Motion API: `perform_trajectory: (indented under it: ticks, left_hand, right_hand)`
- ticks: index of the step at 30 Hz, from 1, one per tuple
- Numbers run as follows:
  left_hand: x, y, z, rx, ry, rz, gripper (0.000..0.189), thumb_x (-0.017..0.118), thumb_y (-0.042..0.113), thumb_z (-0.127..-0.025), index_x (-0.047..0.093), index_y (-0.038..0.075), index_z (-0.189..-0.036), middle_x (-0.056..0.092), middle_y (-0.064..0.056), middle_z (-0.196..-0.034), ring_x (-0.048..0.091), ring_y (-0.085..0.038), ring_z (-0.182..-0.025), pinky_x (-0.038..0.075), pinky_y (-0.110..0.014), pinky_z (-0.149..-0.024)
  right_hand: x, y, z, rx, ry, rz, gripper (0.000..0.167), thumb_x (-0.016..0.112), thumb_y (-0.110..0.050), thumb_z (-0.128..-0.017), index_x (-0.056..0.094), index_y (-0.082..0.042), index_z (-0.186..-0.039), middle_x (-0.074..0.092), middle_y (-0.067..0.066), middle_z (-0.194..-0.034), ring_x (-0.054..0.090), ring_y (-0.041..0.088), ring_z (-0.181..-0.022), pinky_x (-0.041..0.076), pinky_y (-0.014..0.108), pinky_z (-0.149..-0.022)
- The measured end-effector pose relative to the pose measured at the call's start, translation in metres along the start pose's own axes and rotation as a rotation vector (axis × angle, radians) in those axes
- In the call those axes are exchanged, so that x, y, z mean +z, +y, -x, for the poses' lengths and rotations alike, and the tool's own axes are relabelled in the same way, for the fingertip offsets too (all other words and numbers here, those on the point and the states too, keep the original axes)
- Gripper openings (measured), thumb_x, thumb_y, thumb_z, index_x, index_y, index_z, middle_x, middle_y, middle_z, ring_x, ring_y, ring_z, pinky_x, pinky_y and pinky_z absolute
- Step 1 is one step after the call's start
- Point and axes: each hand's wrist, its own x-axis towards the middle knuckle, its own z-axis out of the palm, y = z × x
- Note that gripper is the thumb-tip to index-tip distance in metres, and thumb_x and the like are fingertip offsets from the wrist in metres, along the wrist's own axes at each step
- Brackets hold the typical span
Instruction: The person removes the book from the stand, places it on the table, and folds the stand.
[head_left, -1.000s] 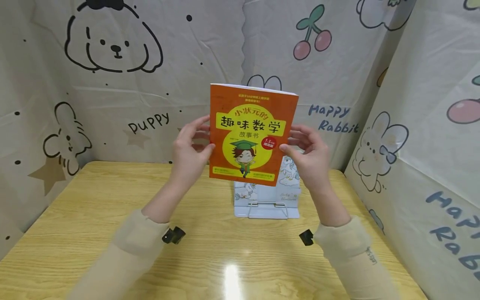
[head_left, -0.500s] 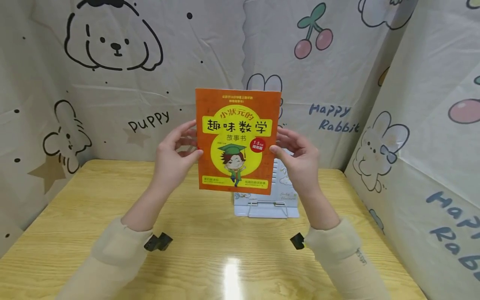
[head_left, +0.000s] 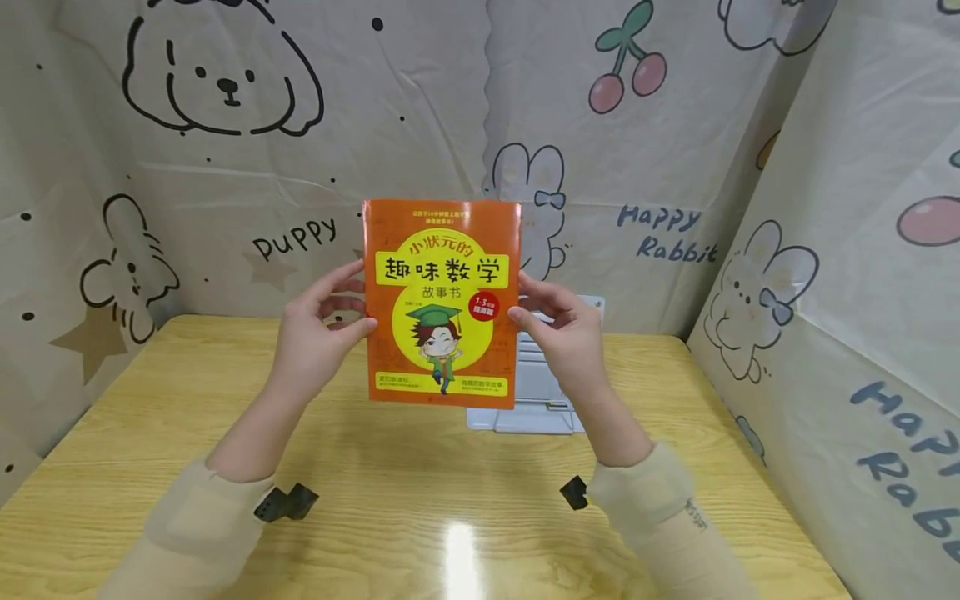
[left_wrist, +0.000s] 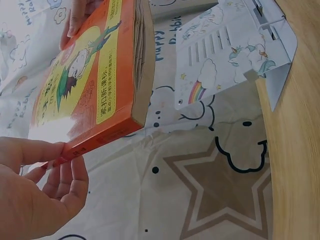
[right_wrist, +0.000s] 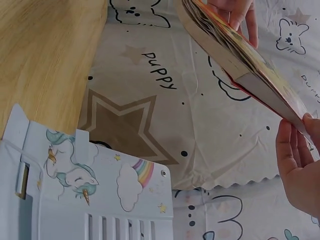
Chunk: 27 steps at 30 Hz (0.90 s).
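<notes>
An orange book (head_left: 442,304) with a yellow circle and a cartoon child on its cover is held up above the table, front cover toward the head camera. My left hand (head_left: 318,333) pinches its left edge, thumb on the cover and fingers behind. On the opposite edge, my right hand (head_left: 561,337) grips it the same way. From the left wrist the thick spine shows beside the thumb of that hand (left_wrist: 40,190). The right wrist view shows the page edges of the book (right_wrist: 240,65). Behind it stands a pale blue book stand (head_left: 543,383) with unicorn pictures, partly covered by book and hand.
The wooden table (head_left: 360,517) reaches back to a cloth backdrop (head_left: 420,100) printed with cartoon animals and cherries. More printed cloth (head_left: 847,275) runs along the right side. Wire supports show on the stand's front (left_wrist: 270,22).
Both hands have carried the book left and downward, and it has turned to face the head camera more squarely. More of the stand's right side now shows.
</notes>
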Motion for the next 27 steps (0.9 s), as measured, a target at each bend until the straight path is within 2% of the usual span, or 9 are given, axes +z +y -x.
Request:
perform_trajectory:
  ticks: [9,20,27]
  left_hand:
    - [-0.009,-0.014,0.010,-0.036,0.015,0.003,0.060,0.070,0.002,-0.083,0.052,0.025,-0.135,0.057,-0.006,-0.115,0.058,-0.014,-0.094,0.054,-0.015,-0.073]
    - [-0.020,-0.028,0.022,-0.097,0.026,-0.010,0.058,0.068,0.000,-0.083,0.052,0.021,-0.135,0.055,-0.006,-0.115,0.057,-0.012,-0.094,0.053,-0.014,-0.074]
    - [-0.026,-0.039,0.029,-0.147,0.005,-0.055,0.058,0.067,0.004,-0.085,0.049,0.021,-0.138,0.053,-0.006,-0.118,0.055,-0.013,-0.097,0.052,-0.012,-0.074]
  right_hand:
    - [0.013,0.011,0.008,0.085,-0.065,-0.093,0.044,0.068,-0.008,-0.086,0.058,-0.007,-0.128,0.063,0.007,-0.118,0.061,0.020,-0.097,0.055,0.029,-0.082]
    - [0.032,0.032,0.016,0.178,-0.086,-0.186,0.046,0.069,-0.009,-0.085,0.058,-0.011,-0.130,0.060,0.010,-0.121,0.059,0.022,-0.101,0.055,0.030,-0.084]
    - [0.044,0.043,0.024,0.241,-0.099,-0.233,0.046,0.068,-0.007,-0.086,0.058,-0.012,-0.130,0.060,0.012,-0.121,0.060,0.024,-0.101,0.055,0.031,-0.083]
